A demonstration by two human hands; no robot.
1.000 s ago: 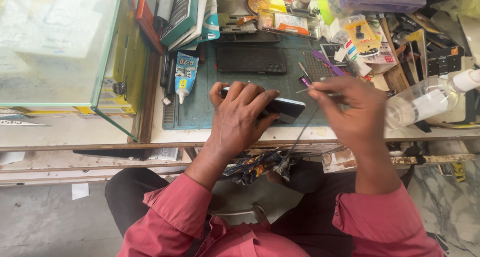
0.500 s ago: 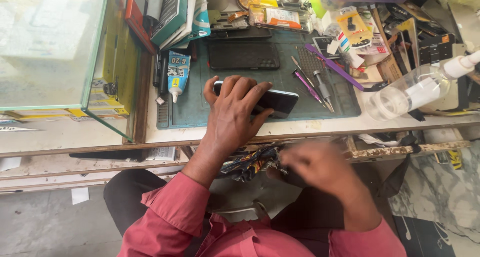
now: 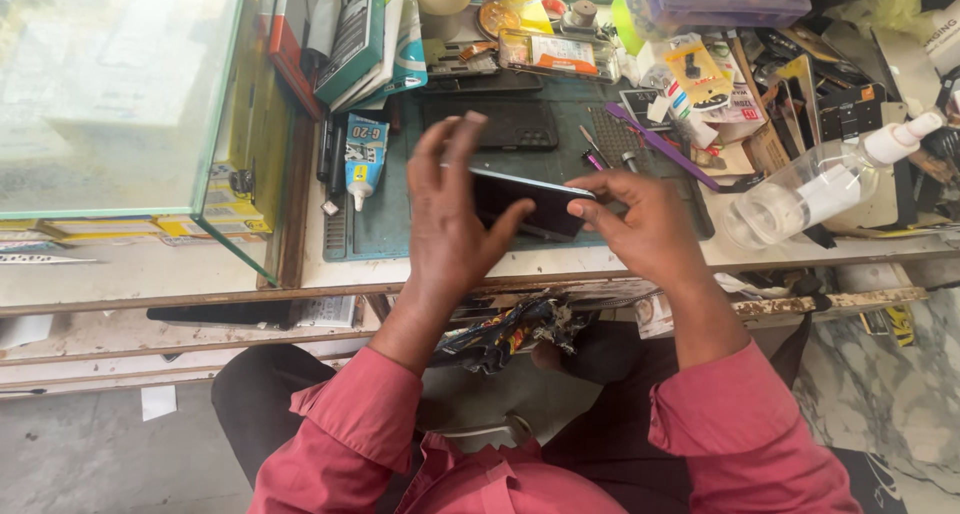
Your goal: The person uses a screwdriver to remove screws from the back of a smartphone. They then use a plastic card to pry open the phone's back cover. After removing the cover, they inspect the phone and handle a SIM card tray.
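A dark smartphone [image 3: 535, 204] is tilted up above the green work mat [image 3: 385, 229] near the bench's front edge. My left hand [image 3: 450, 214] grips its left side, thumb on the screen and fingers spread behind it. At the phone's right end, my right hand [image 3: 645, 224] pinches the edge with its fingertips. Both pink sleeves show at the bottom of the head view.
A glass case [image 3: 130, 94] stands at the left. On the mat lie a glue tube [image 3: 364, 164], a dark phone back [image 3: 505, 124] and purple tools [image 3: 660, 144]. A clear spray bottle [image 3: 815, 179] lies at the right among boxes and packets. A bundle of scraps [image 3: 505, 329] hangs under the bench.
My right hand dropped its thin tool, dipped below the bench edge, then came back up to the phone's right end. My left hand lifted the phone off the mat.
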